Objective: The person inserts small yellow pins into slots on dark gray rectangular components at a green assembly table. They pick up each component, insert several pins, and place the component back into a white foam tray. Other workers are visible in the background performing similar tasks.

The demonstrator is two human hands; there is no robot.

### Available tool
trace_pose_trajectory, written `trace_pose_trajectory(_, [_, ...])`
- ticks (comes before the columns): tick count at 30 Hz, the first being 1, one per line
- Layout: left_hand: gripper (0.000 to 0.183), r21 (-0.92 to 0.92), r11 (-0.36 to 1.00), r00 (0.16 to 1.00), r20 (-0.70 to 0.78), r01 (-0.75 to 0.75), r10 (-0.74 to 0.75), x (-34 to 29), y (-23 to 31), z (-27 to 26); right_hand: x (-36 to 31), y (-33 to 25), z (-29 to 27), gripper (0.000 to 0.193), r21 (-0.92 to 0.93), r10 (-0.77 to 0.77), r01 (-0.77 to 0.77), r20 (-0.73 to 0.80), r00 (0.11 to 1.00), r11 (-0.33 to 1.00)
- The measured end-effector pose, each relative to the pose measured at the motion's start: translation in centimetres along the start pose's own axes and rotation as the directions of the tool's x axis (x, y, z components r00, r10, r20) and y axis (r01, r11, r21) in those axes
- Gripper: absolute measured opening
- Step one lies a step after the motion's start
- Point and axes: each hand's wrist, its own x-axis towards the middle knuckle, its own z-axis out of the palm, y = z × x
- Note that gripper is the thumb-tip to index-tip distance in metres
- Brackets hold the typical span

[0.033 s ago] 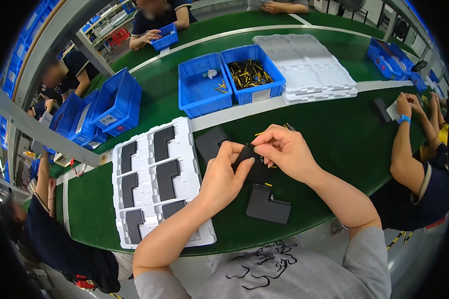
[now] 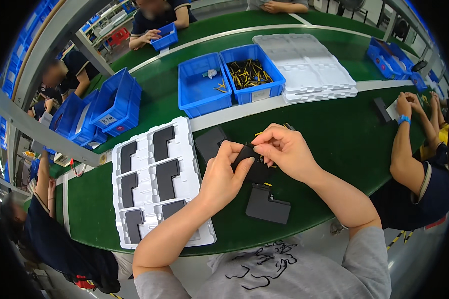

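Observation:
My left hand [image 2: 222,174] is closed round a small black block-like part [image 2: 243,155], thumb on its near side. At that part's upper right end, my right hand [image 2: 287,153] is pinched, its fingertips touching or nearly touching it; what they grip is too small to make out. Thin yellow and black bits poke out around the right fingers. Below the hands lies an L-shaped black part [image 2: 268,209] with a small yellow piece at its notch. Another black part [image 2: 211,142] lies behind my left hand, and a further one [image 2: 259,174] is partly hidden under both hands.
A white moulded tray [image 2: 145,155] holding several L-shaped black parts lies left. Behind stand a blue bin [image 2: 204,104] with few pieces, another blue bin [image 2: 279,80] full of yellow-black strips, and stacked white trays [image 2: 319,74]. Blue bins [image 2: 117,107] stand far left. Co-workers sit around.

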Motion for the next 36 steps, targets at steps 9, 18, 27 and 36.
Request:
trace_pose_trajectory(9, [0.021,-0.022,0.999,0.999,0.027,0.029,-0.028,0.5,0.4,0.6,-0.1,0.2,-0.6,0.007,-0.049,-0.015,0.013,-0.042,0.999,0.999])
trace_pose_trajectory(18, [0.026,0.045,0.988,0.982,-0.111,-0.146,0.151,0.1,-0.8,0.9,-0.1,0.4,0.2,0.005,-0.113,-0.088,0.081,-0.065,0.994,0.990])
trace_pose_trajectory(27, [0.028,-0.130,0.960,0.964,-0.127,-0.248,0.232,-0.2,-1.3,1.1,0.3,1.1,-0.8,0.010,-0.005,0.008,-0.007,0.022,1.000,1.000])
trace_pose_trajectory(36, [0.035,-0.200,0.974,0.993,0.011,-0.110,0.115,-0.1,0.8,-0.3,0.5,1.0,-1.2,0.017,0.086,-0.007,0.002,0.054,0.999,0.996])
